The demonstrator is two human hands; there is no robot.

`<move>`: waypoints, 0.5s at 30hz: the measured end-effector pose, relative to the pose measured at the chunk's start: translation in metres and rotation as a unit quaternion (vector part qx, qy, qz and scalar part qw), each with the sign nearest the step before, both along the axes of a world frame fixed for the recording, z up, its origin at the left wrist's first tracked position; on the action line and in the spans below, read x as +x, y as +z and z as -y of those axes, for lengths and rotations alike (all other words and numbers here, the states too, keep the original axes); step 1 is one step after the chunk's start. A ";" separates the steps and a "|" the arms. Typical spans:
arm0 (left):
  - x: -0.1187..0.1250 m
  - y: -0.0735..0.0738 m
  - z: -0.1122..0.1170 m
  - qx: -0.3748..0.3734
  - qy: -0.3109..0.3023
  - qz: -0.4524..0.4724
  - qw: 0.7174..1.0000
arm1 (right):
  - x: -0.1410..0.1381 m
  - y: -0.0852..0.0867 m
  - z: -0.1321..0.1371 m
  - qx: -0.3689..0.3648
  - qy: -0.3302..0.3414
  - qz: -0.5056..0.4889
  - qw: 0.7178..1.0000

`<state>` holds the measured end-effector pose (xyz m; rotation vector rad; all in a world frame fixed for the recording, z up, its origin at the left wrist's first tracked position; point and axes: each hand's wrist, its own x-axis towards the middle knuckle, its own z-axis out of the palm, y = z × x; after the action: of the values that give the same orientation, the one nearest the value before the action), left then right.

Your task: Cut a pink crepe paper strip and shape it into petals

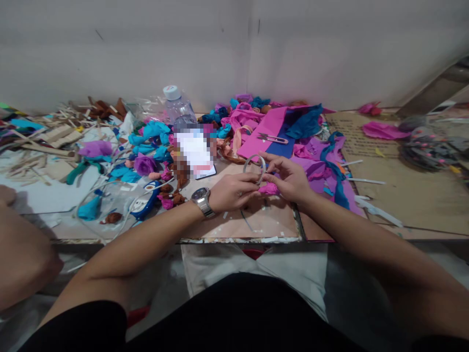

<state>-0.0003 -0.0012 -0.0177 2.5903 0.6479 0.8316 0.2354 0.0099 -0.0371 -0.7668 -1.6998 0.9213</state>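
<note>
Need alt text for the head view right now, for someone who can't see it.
Both hands, left hand and right hand, pinch a pink paper flower beside a tape ring over a table littered with paper scraps, snips and a water bottle.

- The small magenta crepe-paper wad (269,188) is mostly covered by the fingers of the left hand (231,191) and right hand (289,178).
- The thin clear tape ring (254,164) is partly hidden behind the fingertips.
- The flat rectangular object (194,152) is pixelated; its surface cannot be read.
- The clear plastic bottle with white cap (176,105) is blurred out below.
- Another person's bare forearm (22,254) is cut off by the left edge.
</note>
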 end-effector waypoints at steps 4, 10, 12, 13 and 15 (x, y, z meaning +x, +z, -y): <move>0.000 0.001 -0.001 -0.011 0.002 0.013 1.000 | -0.002 -0.002 -0.002 -0.012 -0.014 -0.036 0.999; 0.000 0.002 -0.002 -0.013 -0.003 0.017 1.000 | 0.001 0.005 -0.004 0.081 -0.047 0.051 0.994; 0.000 0.001 -0.002 -0.013 -0.003 0.021 1.000 | 0.002 0.008 -0.003 0.114 -0.061 0.071 0.989; 0.000 0.001 -0.002 -0.013 -0.004 0.022 1.000 | 0.003 0.009 -0.003 0.123 -0.070 0.072 0.987; 0.000 0.000 -0.002 -0.012 -0.002 0.020 1.000 | 0.003 0.010 -0.003 0.135 -0.082 0.071 0.985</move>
<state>-0.0002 0.0010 -0.0175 2.5457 0.6383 0.8653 0.2381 0.0133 -0.0270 -0.7908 -1.8095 0.5195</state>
